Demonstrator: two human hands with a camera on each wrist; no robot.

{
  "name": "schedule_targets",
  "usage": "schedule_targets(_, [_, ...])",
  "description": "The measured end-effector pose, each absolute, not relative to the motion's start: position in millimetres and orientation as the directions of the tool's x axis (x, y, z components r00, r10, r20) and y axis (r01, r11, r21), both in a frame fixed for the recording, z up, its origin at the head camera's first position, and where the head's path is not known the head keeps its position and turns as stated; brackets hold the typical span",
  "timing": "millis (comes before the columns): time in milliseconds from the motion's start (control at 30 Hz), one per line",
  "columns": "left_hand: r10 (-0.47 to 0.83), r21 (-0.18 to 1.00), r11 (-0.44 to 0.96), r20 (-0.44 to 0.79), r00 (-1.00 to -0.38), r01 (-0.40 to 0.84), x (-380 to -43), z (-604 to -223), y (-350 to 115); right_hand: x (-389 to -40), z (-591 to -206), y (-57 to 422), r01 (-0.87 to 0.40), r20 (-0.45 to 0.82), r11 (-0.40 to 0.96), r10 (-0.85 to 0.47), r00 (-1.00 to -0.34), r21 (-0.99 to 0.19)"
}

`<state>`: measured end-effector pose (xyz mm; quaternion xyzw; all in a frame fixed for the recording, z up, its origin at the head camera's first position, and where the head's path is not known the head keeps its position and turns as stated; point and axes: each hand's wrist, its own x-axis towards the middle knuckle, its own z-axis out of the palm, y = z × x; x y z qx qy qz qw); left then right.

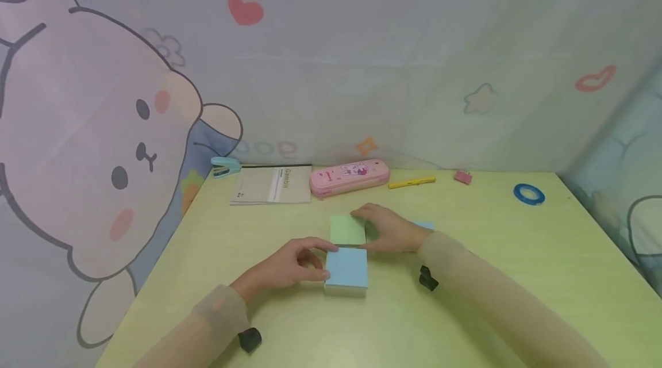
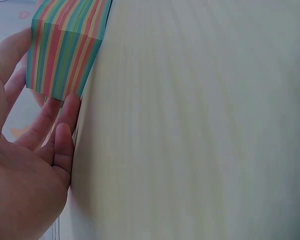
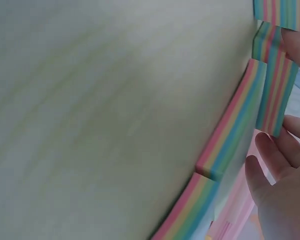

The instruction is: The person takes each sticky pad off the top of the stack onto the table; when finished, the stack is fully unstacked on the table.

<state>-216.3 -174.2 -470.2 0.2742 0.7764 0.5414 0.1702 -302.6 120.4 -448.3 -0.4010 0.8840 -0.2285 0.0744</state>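
Blue note block (image 1: pixel 346 267) sits on the yellowish table (image 1: pixel 414 328), a cartoon curtain (image 1: pixel 403 52) behind. Left hand (image 1: pixel 289 264), thumb and fingers parted, pinches it; right hand (image 1: pixel 388 227) likewise pinches the green block (image 1: pixel 347 230).

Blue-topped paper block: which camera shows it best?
Head view: the paper block shows its whole blue top. Left wrist view shows only its striped sides; right wrist view, seemingly just a bit, top right.

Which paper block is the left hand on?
The left hand grips the blue-topped block nearest the head camera; the right hand holds the green-topped block just beyond.
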Motion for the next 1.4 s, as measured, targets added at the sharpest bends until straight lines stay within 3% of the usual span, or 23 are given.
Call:
schedule_targets(333, [0.611,0.936,0.267,0.018,-0.791,0.228,-217,-468,-174,-302,-451,120,-0.680,0.094,0.573,-0.729,-0.678,-0.458])
schedule_targets(867, [0.614,0.938,0.260,0.021,-0.789,0.227,-218,-469,-172,-303,-449,141,-0.550,0.080,0.602,-0.629,-0.773,-0.579])
schedule_targets(1400, [0.600,0.944,0.261,0.006,-0.800,0.203,-216,-471,-173,-293,-441,257,-0.466,0.130,0.596,-0.519,-0.845,-0.654])
